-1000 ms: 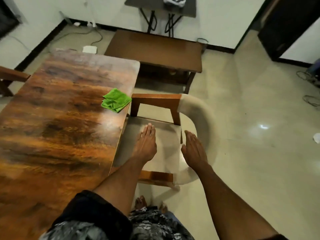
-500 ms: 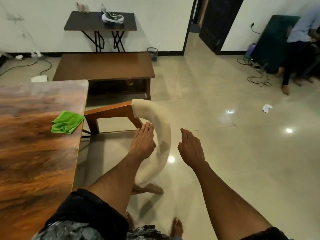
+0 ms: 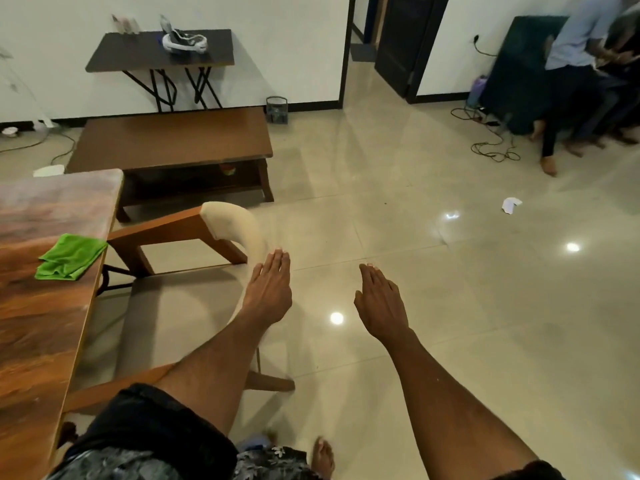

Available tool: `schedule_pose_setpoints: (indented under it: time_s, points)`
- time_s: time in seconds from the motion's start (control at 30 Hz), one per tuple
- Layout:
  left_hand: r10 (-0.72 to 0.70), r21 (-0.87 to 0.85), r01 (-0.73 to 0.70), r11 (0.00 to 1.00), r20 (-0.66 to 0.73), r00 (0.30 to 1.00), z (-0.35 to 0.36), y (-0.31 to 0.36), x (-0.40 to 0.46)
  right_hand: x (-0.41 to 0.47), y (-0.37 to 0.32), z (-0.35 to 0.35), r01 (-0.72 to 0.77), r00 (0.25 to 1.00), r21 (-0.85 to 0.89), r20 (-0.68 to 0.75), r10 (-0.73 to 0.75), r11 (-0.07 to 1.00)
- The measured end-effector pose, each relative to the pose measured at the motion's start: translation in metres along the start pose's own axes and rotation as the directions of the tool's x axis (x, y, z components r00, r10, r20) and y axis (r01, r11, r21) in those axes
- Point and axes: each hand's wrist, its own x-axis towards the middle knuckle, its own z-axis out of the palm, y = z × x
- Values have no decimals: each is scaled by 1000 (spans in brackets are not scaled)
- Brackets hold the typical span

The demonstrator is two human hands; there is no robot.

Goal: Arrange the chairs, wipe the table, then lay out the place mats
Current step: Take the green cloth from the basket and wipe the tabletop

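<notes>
Where tucked under table [image 3: 41,323], chair [image 3: 239,226] wooden, cream-padded

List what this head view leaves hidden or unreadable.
- Chair: back partly covered by the left hand and forearm; contact cannot be told.
- Dining table: cut off by the left edge.
- Items on the side table: too small to identify.
- Place mats: not visible.
- People at far right: cropped.

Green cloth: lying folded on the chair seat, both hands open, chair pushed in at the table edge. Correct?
Not quite. The head view shows the green cloth folded on the wooden dining table, near its edge, not on the chair seat. The rest holds: the left hand and right hand are both open, and the chair sits pushed in at the table edge.
</notes>
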Motion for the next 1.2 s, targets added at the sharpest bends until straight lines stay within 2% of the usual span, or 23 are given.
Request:
schedule_pose_setpoints:
  time_s: [0.27, 0.53, 0.67, 1.07, 1.2]
  points:
    - [22, 24, -23, 999, 49, 999, 21, 22, 60, 54, 22, 6, 17, 1000, 55, 23, -18, 998]
    - [-44, -25, 44, 999, 33, 999, 17, 17, 149, 152, 39, 4, 85, 991, 11, 107, -86, 996]
    - [-75, -48, 75, 996, 9, 997, 5, 9, 190, 211, 32, -10, 124, 990, 15, 71, -125, 992]
    - [-265, -64, 265, 962, 13, 964, -13, -13, 286, 355, 31, -10, 303, 938, 8, 171, -300, 953]
    - [-371, -88, 367, 926, -30, 928, -36, -15, 340, 433, 29, -22, 406, 903, 1, 151, -401, 914]
